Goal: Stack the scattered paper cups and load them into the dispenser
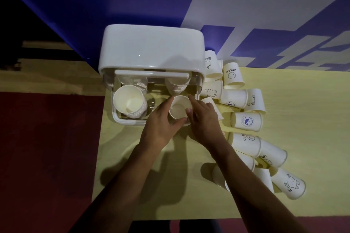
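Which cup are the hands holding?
The mouth-up cup at the dispenser's front, gripped between left hand and right hand. The other loose cups lie scattered on the table, to the right.

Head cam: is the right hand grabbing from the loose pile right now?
No, the right hand and the left hand both hold one open-end-up cup at the front of the dispenser.

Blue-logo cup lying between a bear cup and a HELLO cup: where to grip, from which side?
I'd grip the blue-logo cup by its wider right end, coming from the right: it lies on its side, axis left-right, with bare table there. The bear cup and HELLO cup crowd its flanks.
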Demonstrator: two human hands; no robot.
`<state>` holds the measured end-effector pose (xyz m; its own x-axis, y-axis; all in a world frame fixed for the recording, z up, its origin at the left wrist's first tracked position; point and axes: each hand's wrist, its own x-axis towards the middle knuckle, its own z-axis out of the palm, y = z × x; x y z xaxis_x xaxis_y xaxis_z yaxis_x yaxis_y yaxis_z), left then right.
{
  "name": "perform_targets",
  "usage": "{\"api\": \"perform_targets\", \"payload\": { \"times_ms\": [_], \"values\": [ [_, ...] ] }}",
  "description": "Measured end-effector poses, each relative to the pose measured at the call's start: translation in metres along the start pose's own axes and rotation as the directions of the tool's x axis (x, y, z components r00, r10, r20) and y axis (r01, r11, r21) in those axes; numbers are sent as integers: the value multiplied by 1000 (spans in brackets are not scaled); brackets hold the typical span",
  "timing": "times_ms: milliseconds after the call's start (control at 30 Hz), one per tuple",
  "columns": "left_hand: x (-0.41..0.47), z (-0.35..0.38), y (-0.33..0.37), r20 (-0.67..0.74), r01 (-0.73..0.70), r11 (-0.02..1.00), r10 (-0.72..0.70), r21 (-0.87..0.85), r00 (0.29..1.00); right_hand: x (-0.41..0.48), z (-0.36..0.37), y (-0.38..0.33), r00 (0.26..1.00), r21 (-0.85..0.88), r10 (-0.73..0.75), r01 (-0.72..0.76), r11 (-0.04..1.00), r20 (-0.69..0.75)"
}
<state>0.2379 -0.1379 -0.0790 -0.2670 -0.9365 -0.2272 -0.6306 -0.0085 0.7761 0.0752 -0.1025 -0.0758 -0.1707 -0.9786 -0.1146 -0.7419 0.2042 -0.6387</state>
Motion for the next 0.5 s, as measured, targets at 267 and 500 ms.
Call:
{"api": "perform_targets", "payload": {
  "times_ms": [267,500],
  "values": [
    [-1,-14,-4,-29,-33,999,33,16,999,3,8,-10,994,-94,66,-58,994,84],
    [-26,-17,19,-117,-96,991,106,91,987,-15,-24,-5,986,63,65,-55,996,-156]
  ]
}}
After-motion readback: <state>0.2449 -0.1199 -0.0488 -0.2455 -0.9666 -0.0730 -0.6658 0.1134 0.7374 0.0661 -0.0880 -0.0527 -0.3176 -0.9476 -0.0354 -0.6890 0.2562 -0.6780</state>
